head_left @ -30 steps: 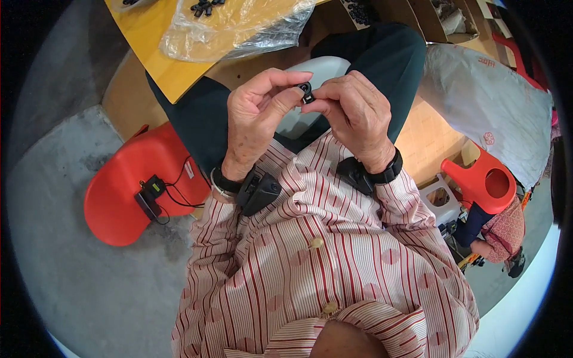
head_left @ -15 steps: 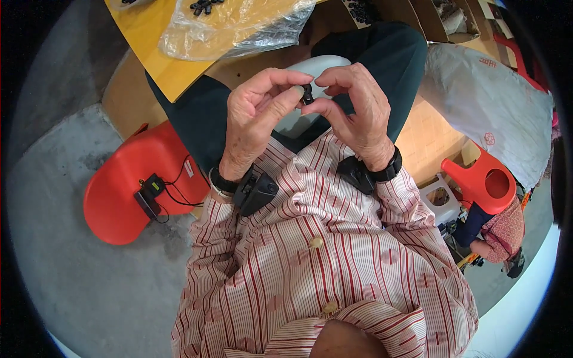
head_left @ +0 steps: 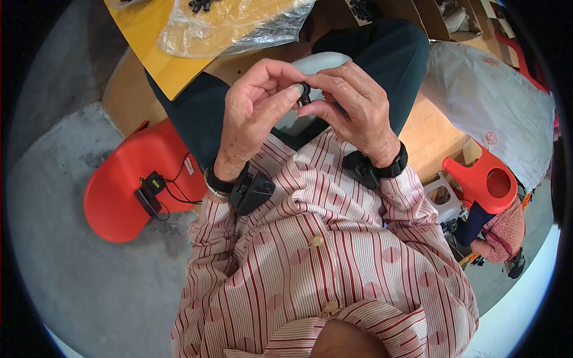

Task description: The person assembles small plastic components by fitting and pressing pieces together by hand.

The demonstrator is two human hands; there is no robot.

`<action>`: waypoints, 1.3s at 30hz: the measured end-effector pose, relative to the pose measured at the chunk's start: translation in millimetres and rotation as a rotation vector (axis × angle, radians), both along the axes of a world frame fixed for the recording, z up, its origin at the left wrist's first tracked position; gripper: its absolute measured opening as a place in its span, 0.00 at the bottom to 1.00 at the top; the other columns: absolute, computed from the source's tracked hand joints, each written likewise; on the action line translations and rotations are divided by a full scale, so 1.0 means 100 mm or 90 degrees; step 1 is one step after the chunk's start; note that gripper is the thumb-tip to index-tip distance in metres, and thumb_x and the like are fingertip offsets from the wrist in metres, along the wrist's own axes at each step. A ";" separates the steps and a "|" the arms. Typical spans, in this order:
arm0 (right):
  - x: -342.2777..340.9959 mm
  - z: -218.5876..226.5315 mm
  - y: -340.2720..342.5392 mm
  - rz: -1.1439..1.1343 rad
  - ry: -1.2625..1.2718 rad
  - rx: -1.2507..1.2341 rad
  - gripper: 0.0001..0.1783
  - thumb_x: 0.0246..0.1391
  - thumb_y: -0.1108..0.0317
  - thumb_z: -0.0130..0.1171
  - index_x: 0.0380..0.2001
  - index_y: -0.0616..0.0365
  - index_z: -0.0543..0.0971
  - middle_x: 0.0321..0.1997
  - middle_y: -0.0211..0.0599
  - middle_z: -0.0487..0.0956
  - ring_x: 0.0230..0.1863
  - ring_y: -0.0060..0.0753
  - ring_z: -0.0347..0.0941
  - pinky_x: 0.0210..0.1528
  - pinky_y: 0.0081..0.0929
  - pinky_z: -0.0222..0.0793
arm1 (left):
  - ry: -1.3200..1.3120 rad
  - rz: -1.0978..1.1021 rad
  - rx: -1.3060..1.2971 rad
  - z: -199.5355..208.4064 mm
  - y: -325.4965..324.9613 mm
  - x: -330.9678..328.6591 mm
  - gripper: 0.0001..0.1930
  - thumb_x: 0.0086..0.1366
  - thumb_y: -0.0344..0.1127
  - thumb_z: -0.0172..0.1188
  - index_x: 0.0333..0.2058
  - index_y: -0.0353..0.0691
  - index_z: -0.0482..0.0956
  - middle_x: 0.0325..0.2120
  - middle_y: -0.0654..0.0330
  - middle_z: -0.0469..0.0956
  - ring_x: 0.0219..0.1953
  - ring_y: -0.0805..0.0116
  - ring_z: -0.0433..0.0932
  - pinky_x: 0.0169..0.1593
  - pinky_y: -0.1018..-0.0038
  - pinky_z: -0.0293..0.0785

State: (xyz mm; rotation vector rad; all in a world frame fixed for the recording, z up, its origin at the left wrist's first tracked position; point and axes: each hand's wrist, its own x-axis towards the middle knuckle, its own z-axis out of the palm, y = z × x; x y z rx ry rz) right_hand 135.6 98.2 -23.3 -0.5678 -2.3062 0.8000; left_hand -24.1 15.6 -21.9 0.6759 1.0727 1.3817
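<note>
A small black part [head_left: 305, 94], rounded at its top and plastic-looking, sits between my two hands above my lap. My left hand [head_left: 258, 110] pinches it from the left between thumb and forefinger. From the right, my right hand [head_left: 357, 110] closes on the same part, its thumb at the lower end and its forefinger near the top. Fingertips cover some of the part, so its exact kind cannot be told. Under the hands lies a pale rounded basin-like thing [head_left: 322, 62], mostly hidden.
A yellow tabletop [head_left: 149, 36] at upper left bears a clear plastic bag [head_left: 239, 30] and several small black parts [head_left: 200, 5]. Cardboard boxes [head_left: 439, 21] stand at upper right beside a large whitish sack [head_left: 489, 101]. Red seats [head_left: 119, 197] flank me; another person [head_left: 501, 232] is at right.
My right forefinger has moved left over the top of the black part, and the right thumb has shifted slightly left and down. The left hand keeps its pinch.
</note>
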 end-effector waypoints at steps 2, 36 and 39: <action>0.01 -0.02 0.00 -0.006 0.001 -0.006 0.22 0.36 0.61 0.68 0.37 0.59 0.78 0.28 0.35 0.75 0.28 0.33 0.70 0.29 0.26 0.68 | 0.004 -0.011 -0.002 -0.01 0.00 -0.01 0.10 0.61 0.25 0.53 0.41 0.31 0.71 0.32 0.61 0.76 0.34 0.80 0.73 0.41 0.83 0.70; 0.06 -0.10 -0.01 0.053 -0.065 -0.056 0.24 0.38 0.57 0.67 0.37 0.62 0.75 0.27 0.37 0.74 0.30 0.38 0.72 0.30 0.29 0.69 | 0.032 -0.038 -0.077 0.00 -0.07 0.04 0.10 0.59 0.25 0.55 0.40 0.29 0.73 0.33 0.59 0.76 0.34 0.79 0.73 0.39 0.83 0.71; 0.06 -0.09 0.00 0.068 -0.071 -0.064 0.24 0.39 0.59 0.66 0.38 0.62 0.75 0.28 0.37 0.74 0.30 0.38 0.72 0.31 0.29 0.69 | 0.018 -0.029 -0.065 0.01 -0.08 0.05 0.09 0.59 0.24 0.56 0.39 0.29 0.73 0.34 0.59 0.75 0.34 0.79 0.74 0.40 0.82 0.72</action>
